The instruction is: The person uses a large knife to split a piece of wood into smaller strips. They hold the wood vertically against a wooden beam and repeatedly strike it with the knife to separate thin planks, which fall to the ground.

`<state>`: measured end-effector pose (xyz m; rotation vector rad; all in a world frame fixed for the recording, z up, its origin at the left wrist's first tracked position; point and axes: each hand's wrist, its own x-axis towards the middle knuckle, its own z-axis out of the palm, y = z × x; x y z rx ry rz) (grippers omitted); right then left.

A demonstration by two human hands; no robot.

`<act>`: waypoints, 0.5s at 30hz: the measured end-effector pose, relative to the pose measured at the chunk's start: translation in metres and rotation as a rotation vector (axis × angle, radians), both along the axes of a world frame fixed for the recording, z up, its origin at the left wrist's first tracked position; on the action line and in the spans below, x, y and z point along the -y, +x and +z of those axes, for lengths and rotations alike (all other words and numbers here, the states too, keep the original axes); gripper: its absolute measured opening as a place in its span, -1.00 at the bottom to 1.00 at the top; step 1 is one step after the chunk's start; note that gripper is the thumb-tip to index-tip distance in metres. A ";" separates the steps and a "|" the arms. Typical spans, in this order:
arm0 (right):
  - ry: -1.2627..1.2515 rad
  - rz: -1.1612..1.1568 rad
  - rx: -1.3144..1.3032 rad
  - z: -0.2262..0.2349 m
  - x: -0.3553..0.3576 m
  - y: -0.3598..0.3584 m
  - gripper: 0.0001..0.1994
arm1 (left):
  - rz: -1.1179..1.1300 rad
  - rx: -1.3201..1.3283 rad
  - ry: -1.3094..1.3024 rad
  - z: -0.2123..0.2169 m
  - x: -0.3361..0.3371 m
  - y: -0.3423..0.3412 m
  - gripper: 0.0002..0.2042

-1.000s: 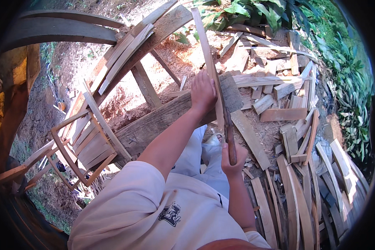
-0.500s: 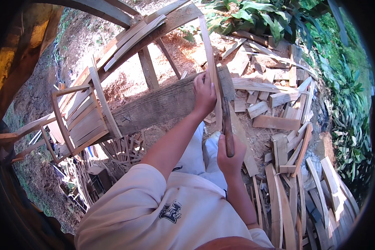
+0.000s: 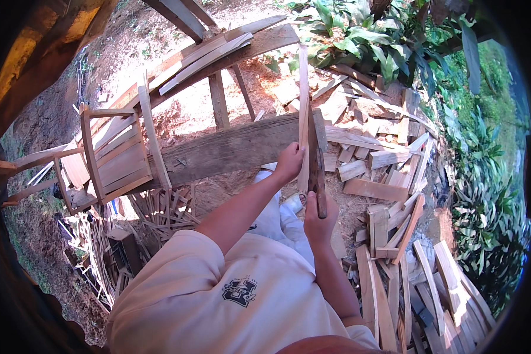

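Observation:
My left hand grips a long thin wooden slat that stands upright against the end of a thick weathered plank. My right hand holds the handle of a long dark blade, whose edge lies along the slat's right side just above my left hand. Both forearms reach up from my light shirt at the bottom of the view. My legs in pale trousers show below the plank.
A heap of split wood pieces covers the ground at the right. A wooden frame of slats leans at the left, with thin strips under it. More boards lie on a trestle behind. Green plants border the far side.
The view has shifted, so the frame of slats and plank sit further left and lower. Both hands keep their hold on slat and blade, the blade still against the slat.

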<state>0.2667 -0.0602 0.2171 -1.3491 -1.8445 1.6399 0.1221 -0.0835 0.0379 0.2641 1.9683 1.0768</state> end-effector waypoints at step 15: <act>0.169 0.082 0.037 0.056 -0.015 -0.044 -0.72 | 0.056 0.351 0.304 0.067 0.002 -0.044 -0.76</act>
